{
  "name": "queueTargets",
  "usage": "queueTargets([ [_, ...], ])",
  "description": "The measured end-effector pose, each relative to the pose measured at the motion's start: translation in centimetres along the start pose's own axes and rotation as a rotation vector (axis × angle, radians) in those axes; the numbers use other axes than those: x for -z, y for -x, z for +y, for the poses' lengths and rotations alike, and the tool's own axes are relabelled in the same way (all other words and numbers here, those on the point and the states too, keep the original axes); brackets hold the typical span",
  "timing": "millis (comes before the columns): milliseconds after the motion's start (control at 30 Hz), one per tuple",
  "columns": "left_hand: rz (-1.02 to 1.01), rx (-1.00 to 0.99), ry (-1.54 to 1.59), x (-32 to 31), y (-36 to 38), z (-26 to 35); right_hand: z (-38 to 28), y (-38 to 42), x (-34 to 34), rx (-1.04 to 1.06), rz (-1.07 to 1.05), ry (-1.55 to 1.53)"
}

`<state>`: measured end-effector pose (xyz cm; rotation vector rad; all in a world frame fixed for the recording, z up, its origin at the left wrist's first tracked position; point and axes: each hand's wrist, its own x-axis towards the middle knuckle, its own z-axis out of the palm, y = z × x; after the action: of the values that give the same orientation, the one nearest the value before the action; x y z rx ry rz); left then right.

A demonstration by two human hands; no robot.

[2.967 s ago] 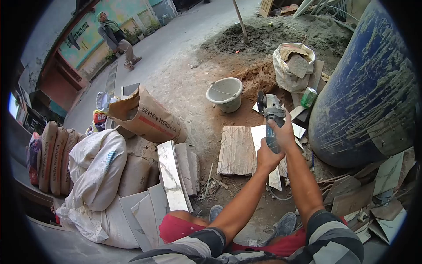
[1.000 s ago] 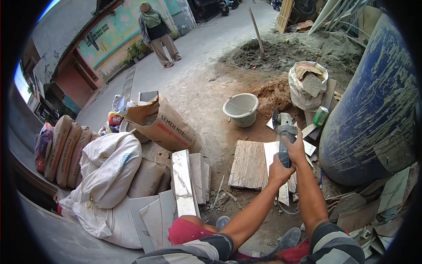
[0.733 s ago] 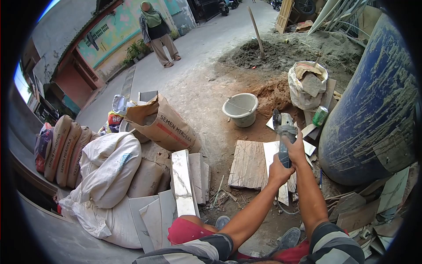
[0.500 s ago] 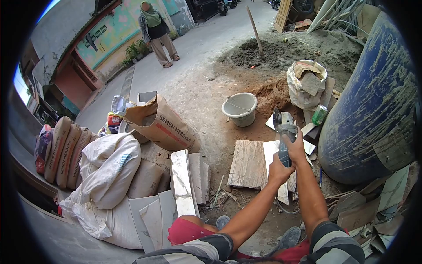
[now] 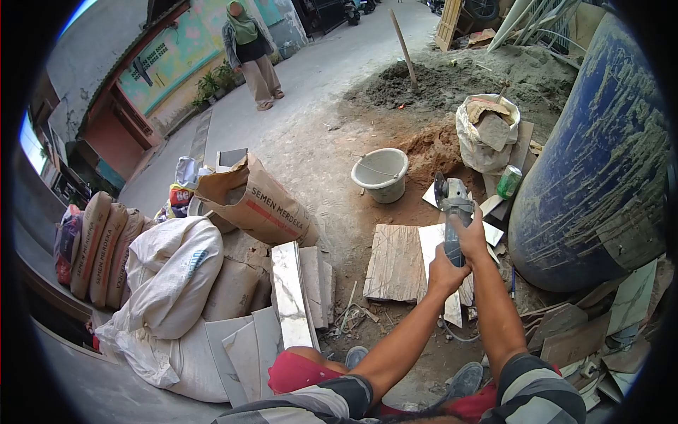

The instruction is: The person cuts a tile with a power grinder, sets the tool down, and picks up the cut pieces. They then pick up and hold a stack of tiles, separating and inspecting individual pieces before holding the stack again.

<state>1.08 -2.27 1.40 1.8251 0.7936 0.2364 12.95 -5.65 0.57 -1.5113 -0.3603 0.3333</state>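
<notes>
- Hands were both clamped on the angle grinder [image 5: 452, 212]: the left hand [image 5: 445, 272] wrapped the rear of the body, the right hand [image 5: 472, 237] sat further up toward the head, and the tool was held in the air above the white tile strip [image 5: 432, 247].
- Grinder's disc end pointed away from the person and hung over the far end of the strip; whether the disc was turning could not be told. If it was, a tilt of the wrists could have let it bite the tile edge and kick back toward the arms.
- White tile strip lay across a ribbed slab [image 5: 392, 263] on bare ground with nothing visible pinning it; a cut there could have made it slide or snap, throwing chips at the uncovered forearms and knees.
- Cord [image 5: 455, 332] trailed on the ground on the near side of the strip, close to the shoes [image 5: 462, 378]; a shifted foot could have snagged it and jerked the tool.
- Loose offcuts [image 5: 487, 208] and a green can [image 5: 508, 181] lay just beyond the strip, by the blue drum [image 5: 600, 155]; the disc could have caught one and flung it.
- Standing person [image 5: 251, 53] was well beyond the strip, up the lane, so dust rather than chips looked the likelier nuisance there.
</notes>
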Motion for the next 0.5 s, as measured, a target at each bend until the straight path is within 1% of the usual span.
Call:
queueTargets([
  [200,0.02,-0.015,0.003,-0.13,-0.05,-0.09,0.6,-0.24,0.09,0.023,0.013,0.022],
  [300,-0.024,0.045,0.044,-0.18,-0.13,-0.15,0.49,-0.11,0.2,0.005,-0.012,0.009],
  [367,0.017,-0.003,0.0,0.01,-0.05,0.07,0.68,-0.32,0.13,0.042,0.02,0.06],
  [500,0.032,-0.025,0.005,-0.14,-0.23,-0.28,0.7,-0.35,0.04,0.054,0.007,0.036],
])
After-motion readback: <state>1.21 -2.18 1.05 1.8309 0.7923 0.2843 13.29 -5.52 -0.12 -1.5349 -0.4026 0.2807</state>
